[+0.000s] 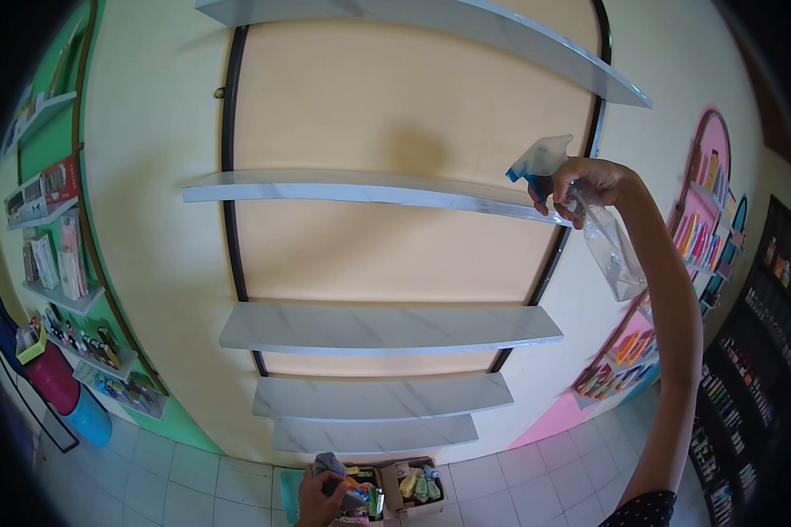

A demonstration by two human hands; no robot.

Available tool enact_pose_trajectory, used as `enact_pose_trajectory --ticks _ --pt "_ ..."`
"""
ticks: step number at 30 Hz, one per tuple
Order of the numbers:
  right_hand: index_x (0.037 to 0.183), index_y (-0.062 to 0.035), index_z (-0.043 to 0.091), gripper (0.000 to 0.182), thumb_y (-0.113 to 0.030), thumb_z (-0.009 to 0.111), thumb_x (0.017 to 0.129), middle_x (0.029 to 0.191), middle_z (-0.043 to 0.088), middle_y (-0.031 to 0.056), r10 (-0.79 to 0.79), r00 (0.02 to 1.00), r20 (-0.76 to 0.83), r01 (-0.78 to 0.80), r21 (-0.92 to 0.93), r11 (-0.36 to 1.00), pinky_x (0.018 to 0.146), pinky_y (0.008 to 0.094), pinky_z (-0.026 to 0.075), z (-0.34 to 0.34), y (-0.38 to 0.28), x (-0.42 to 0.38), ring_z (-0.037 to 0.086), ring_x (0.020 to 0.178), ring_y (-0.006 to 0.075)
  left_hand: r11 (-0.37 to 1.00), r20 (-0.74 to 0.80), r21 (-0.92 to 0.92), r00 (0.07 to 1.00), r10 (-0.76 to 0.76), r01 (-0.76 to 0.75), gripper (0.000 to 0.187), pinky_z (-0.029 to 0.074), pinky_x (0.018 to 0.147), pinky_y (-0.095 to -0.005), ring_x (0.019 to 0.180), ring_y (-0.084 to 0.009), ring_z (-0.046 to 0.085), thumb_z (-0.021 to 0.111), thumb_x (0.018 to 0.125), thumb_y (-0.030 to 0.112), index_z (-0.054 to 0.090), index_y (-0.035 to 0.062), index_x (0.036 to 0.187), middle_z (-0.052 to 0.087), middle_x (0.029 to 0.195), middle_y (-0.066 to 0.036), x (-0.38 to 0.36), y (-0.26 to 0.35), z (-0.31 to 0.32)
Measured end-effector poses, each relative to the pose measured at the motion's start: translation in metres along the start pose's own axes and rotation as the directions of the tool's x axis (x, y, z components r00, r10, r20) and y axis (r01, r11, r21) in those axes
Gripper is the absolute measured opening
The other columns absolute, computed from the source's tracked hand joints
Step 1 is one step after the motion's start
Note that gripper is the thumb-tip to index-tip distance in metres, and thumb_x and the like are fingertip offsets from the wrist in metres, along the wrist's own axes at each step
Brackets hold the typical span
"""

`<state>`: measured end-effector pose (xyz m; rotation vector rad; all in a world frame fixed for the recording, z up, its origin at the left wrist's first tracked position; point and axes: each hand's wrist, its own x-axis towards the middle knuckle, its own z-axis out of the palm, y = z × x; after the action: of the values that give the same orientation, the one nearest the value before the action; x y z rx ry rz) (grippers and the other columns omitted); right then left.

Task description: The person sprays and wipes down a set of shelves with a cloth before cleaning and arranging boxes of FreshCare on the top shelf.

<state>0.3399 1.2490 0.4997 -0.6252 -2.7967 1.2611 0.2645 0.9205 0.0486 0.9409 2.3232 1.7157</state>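
Observation:
My right hand (599, 178) is raised and wrapped round the neck of a clear spray bottle (613, 255) with a blue and white trigger head. The nozzle points left, over the right end of a marbled grey shelf (360, 192). The bottle's body slants down and to the right below my fingers. Low in the view, my left hand (318, 502) is closed on a bunched grey cloth (329, 464). That hand hangs in front of the boxes on the floor and partly hides them.
More marbled shelves, including a middle one (387, 328) and a top one (466, 22), run along the wall. Two open boxes of packets, one a cardboard box (391, 501), stand on the tiled floor (488, 492). Filled side shelves (57, 215) and a dark rack (747, 369) flank the wall.

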Motion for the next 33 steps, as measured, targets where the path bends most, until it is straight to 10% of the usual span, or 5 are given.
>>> enact_pose_trajectory --ticks 21,27,33 --pt "0.071 -0.0074 0.054 0.019 -0.019 0.053 0.056 0.068 0.052 0.0051 0.134 0.882 -0.452 -0.020 0.248 0.969 0.052 0.0361 0.037 -0.054 0.131 -0.060 0.044 0.054 0.0142 0.998 0.032 0.043 0.998 -0.046 0.044 0.013 0.042 0.064 -0.0302 0.070 -0.0211 0.051 0.062 0.063 0.013 0.058 0.0026 0.069 0.047 0.078 -0.011 -0.006 0.006 -0.004" --pt "0.093 0.0003 0.048 0.042 -0.015 0.051 0.054 0.082 0.054 0.0103 -0.244 0.876 -0.415 0.403 0.353 0.844 0.039 0.0238 0.044 0.050 0.121 -0.044 0.049 0.047 0.0116 0.992 0.032 0.085 0.995 -0.092 0.089 0.019 0.043 0.066 -0.0342 0.073 -0.0271 0.052 0.064 0.065 0.020 0.059 0.0041 0.075 0.048 0.083 -0.014 -0.009 -0.004 -0.005" --pt "0.095 0.0012 0.048 0.040 -0.003 0.052 0.055 0.083 0.056 0.0120 -0.352 0.930 -0.102 0.342 0.586 0.734 0.039 0.0246 0.043 0.232 0.100 0.049 0.052 0.048 0.0117 0.990 -0.020 0.122 0.998 -0.066 0.068 0.017 0.044 0.062 -0.0330 0.071 -0.0267 0.052 0.062 0.066 0.018 0.059 0.0043 0.076 0.047 0.083 -0.014 -0.011 0.002 -0.013"
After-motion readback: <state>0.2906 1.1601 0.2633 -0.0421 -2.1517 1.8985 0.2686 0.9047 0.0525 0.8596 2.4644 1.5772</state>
